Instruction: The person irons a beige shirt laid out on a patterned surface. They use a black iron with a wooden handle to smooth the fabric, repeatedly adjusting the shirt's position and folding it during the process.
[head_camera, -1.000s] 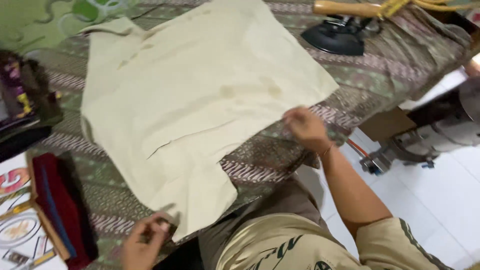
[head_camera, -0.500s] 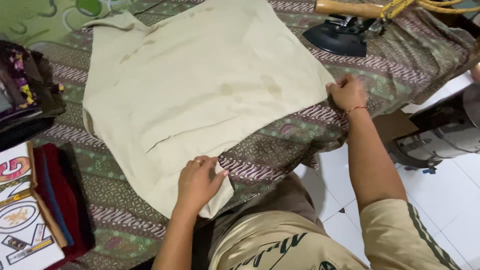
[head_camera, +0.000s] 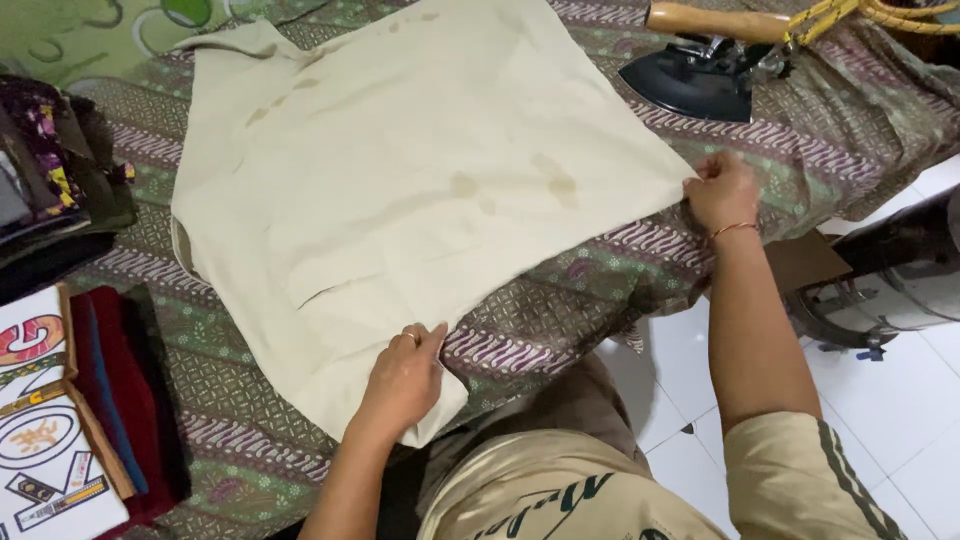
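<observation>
A cream garment (head_camera: 420, 190) with brownish stains lies spread flat on a table covered by a patterned batik cloth (head_camera: 580, 290). My left hand (head_camera: 405, 385) presses flat on the garment's near corner, fingers together. My right hand (head_camera: 722, 190) pinches the garment's right corner near the table edge; a thin bracelet is on that wrist.
A black iron with a wooden handle (head_camera: 700, 70) rests at the far right, with a yellow cord (head_camera: 880, 15) beside it. Folded dark and red clothes (head_camera: 120, 400) lie at the left. A stack of patterned fabric (head_camera: 50, 170) sits at the far left. White floor tiles (head_camera: 900, 400) lie right.
My left hand moved up from below the table edge onto the garment's near corner. My right hand shifted right along the edge to the garment's right corner.
</observation>
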